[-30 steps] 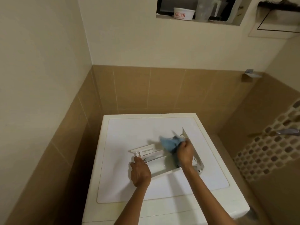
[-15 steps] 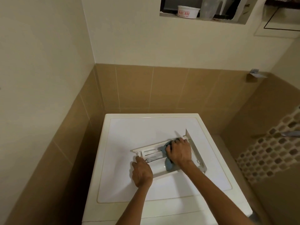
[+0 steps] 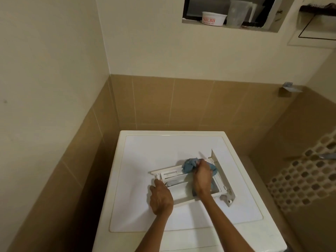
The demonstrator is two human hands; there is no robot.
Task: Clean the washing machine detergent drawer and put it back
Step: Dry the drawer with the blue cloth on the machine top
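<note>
Both bare forearms reach in from the bottom edge, the right one slanting up from the lower right. The left hand (image 3: 161,199) lies back up, its fingers curled on the left end of the drawer (image 3: 180,194). The right hand (image 3: 201,177), knuckles up, is bunched round a cloth (image 3: 188,165) and presses it down inside the drawer.

You have one washing machine (image 3: 145,151), one detergent drawer (image 3: 181,192), one blue cloth (image 3: 187,165); two hands of yours, a left hand (image 3: 161,199), a right hand (image 3: 201,179); on the niche ledge (image 3: 192,22), one white tub (image 3: 213,19), one clear jug (image 3: 237,14)
</note>
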